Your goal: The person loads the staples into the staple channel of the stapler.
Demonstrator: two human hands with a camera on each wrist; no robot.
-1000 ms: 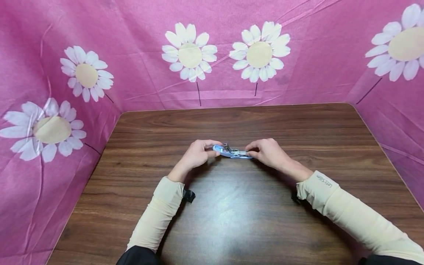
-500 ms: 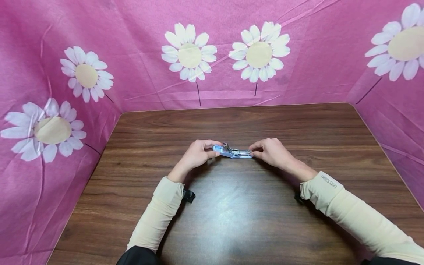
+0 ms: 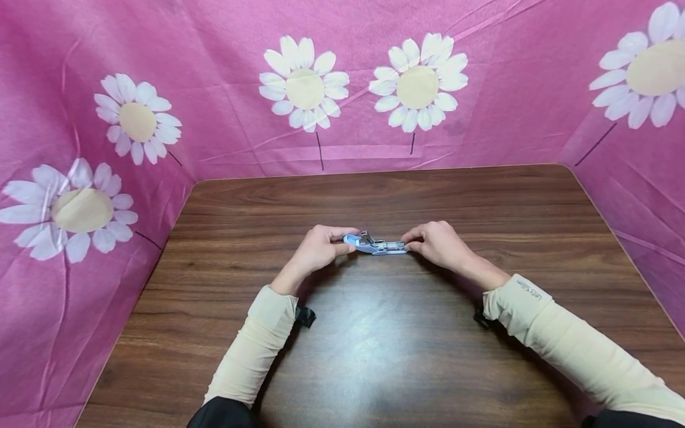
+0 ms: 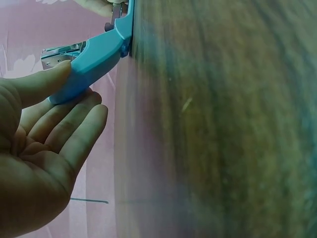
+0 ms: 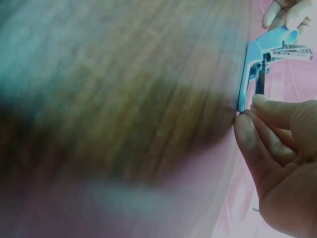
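Stapler (image 3: 386,251): light blue with metal parts, folded open; it lies crosswise between the 2 hands, its flatter stretch along the table and its other end tilted up.
Left hand (image 3: 317,248): pinching the raised blue end (image 4: 91,67), thumb on 1 side and fingertips on the other; in the left wrist view the lowest finger reaches out straight, clear of it.
Stapler from the left hand: just past the fingertips, running away toward the right hand.
Right hand (image 3: 441,245): pinching the low far end with thumb and forefinger, the thumb tip at the end of the dark bar (image 5: 260,82); the other fingers are curled in behind.
Stapler from the right hand: beyond the fingertips, stretching toward the left hand.
Metal arm (image 3: 367,236): sticking up at a slant near the bend, close to the left hand.
Table (image 3: 353,333): brown wood grain, with a pale shine in front of the stapler.
Sleeves (image 3: 254,348): 2, beige; the right cuff has dark lettering.
Cloth (image 3: 235,65): pink, around 3 sides, printed with 5 white flowers (image 3: 305,89).
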